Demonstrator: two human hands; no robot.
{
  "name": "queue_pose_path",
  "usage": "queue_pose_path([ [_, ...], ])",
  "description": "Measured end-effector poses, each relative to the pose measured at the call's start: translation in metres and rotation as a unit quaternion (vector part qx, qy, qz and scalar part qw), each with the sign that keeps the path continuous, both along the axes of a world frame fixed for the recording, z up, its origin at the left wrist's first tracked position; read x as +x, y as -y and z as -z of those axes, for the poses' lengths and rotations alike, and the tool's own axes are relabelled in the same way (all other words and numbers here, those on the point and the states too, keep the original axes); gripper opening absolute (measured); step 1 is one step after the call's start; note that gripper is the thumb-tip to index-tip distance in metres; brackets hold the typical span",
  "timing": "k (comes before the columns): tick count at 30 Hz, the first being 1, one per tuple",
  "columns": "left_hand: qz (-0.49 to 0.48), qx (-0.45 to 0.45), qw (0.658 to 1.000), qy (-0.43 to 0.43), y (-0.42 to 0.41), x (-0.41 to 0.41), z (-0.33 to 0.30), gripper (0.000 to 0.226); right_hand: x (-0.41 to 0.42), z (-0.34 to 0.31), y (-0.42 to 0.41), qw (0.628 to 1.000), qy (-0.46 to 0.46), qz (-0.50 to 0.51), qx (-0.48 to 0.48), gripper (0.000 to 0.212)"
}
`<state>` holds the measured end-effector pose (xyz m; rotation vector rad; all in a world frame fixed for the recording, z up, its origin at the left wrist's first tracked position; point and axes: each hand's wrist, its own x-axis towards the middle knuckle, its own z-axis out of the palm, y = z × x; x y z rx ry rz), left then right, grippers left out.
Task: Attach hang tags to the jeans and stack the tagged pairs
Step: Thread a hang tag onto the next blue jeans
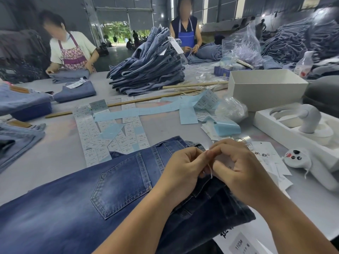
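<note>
At the frame's lower centre, both hands, left [184, 166] and right [236, 167], pinch a thin white tag string [211, 171] over dark blue denim jeans [82, 195] on the grey counter [55, 158].

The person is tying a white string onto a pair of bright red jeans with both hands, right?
Not quite. The jeans are blue denim, not red, as the head view shows. The rest holds: the left hand and the right hand are together over the waistband, pinching a thin white string.
</note>
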<state>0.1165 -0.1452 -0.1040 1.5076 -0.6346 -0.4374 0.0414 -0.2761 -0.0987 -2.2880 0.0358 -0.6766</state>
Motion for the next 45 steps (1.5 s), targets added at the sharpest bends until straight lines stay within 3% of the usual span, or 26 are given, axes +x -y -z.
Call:
queue_pose_path([
  [4,0.027,0.023,0.999,0.015,-0.005,0.001,0.002,0.013,0.001,0.003,0.003,1.000,0.024,0.016,-0.004,0.021],
  [17,0.001,0.122,0.987,0.102,-0.003,-0.006,-0.001,0.022,-0.004,0.001,0.011,0.996,0.073,-0.024,-0.047,0.031],
  [21,0.000,0.120,0.988,0.101,-0.003,-0.007,-0.001,0.021,-0.008,0.003,0.014,0.998,0.035,-0.052,-0.018,0.028],
  [26,0.006,0.120,0.988,0.098,-0.003,-0.006,-0.001,0.018,-0.009,0.008,0.015,0.999,0.051,-0.008,0.002,0.010],
  [38,0.007,0.166,0.974,0.152,-0.002,-0.004,-0.003,0.021,-0.005,0.028,-0.008,0.974,0.043,-0.004,0.223,0.020],
  [45,0.002,0.129,0.985,0.112,-0.002,-0.003,0.000,0.019,-0.005,0.022,-0.003,0.973,0.010,-0.011,0.229,0.019],
])
